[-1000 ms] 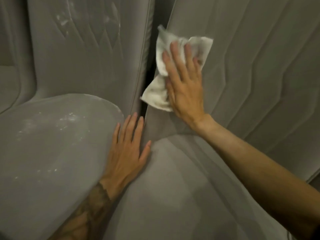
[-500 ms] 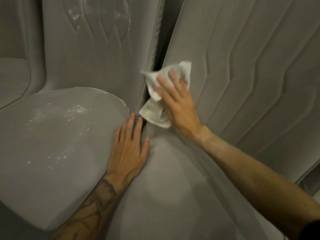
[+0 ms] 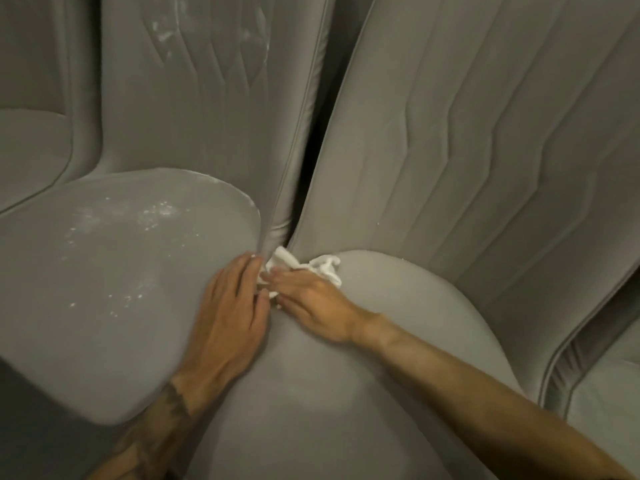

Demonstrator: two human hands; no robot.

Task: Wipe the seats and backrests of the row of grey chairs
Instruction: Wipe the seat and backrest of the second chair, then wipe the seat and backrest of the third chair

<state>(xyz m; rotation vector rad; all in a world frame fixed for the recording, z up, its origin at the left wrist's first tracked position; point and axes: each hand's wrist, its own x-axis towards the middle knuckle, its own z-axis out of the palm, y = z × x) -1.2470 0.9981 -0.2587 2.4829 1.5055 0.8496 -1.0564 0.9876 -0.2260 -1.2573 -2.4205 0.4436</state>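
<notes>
Two grey upholstered chairs stand side by side. The left seat (image 3: 114,292) and its backrest (image 3: 207,98) carry white dusty specks. The right seat (image 3: 398,341) and its quilted backrest (image 3: 467,150) look plain. My right hand (image 3: 311,306) presses a crumpled white cloth (image 3: 323,268) into the back left corner of the right seat, where seat meets backrest. My left hand (image 3: 232,317) lies flat, fingers together, on the right edge of the left seat, its fingertips touching the cloth. Most of the cloth is hidden under my right hand.
A dark narrow gap (image 3: 311,161) runs between the two backrests. A further grey chair (image 3: 27,154) shows at the far left and another (image 3: 609,403) at the lower right. Dark floor (image 3: 41,438) lies below the left seat.
My right hand has slid the cloth down the left edge of the right backrest to the seat corner. The cloth is more bunched. My left hand stayed flat on the left seat edge.
</notes>
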